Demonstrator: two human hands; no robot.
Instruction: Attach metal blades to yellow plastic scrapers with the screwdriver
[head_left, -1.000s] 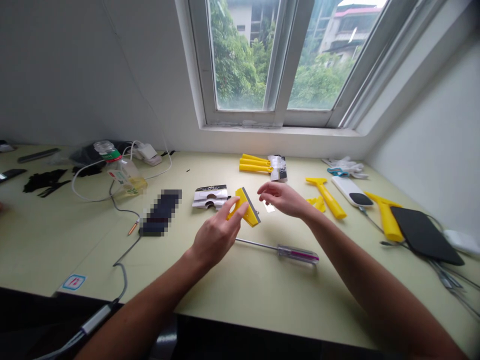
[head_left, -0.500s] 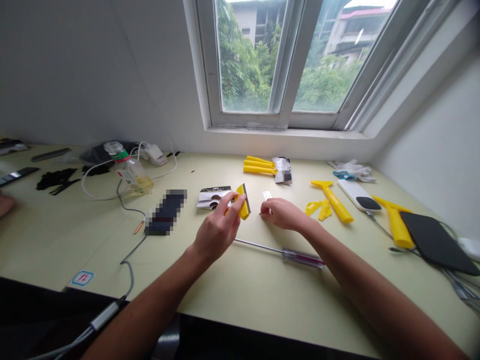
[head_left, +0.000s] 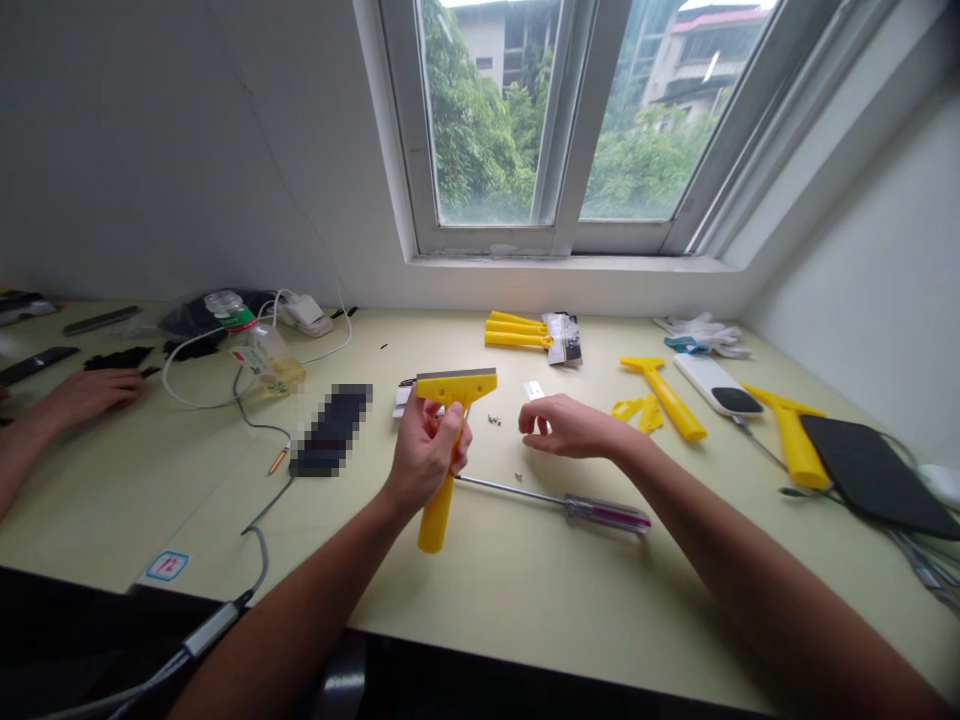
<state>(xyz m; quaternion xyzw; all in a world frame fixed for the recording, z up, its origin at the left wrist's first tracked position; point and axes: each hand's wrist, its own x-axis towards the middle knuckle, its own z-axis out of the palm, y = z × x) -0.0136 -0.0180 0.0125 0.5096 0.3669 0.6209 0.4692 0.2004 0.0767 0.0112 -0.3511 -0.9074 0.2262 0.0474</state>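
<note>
My left hand (head_left: pixel 431 440) is closed round the neck of a yellow scraper (head_left: pixel 437 515). The scraper's wide head points up, with a dark blade along its top edge. Several small screws (head_left: pixel 494 420) lie on the table between my hands. One more screw (head_left: pixel 518 475) lies apart from them, nearer to me. My right hand (head_left: pixel 566 425) is low over the table to the right of the screws, its fingers curled and apart, with nothing visible between them. Below both hands lies a screwdriver (head_left: pixel 600 510) with a clear handle, its tip by the scraper handle.
Yellow scrapers (head_left: pixel 667 405) and small yellow parts (head_left: pixel 647 413) lie at the right, by a white device (head_left: pixel 716 385). More yellow-handled tools (head_left: pixel 517 338) lie at the back. A bottle (head_left: pixel 262 350) leans among cables at the left, where another person's hand (head_left: pixel 97 392) rests.
The scraper has turned in my left hand, so its head is upright and its handle shows. My right hand's fingers have parted. A lone screw now shows nearer to me. Another person's hand has reached in.
</note>
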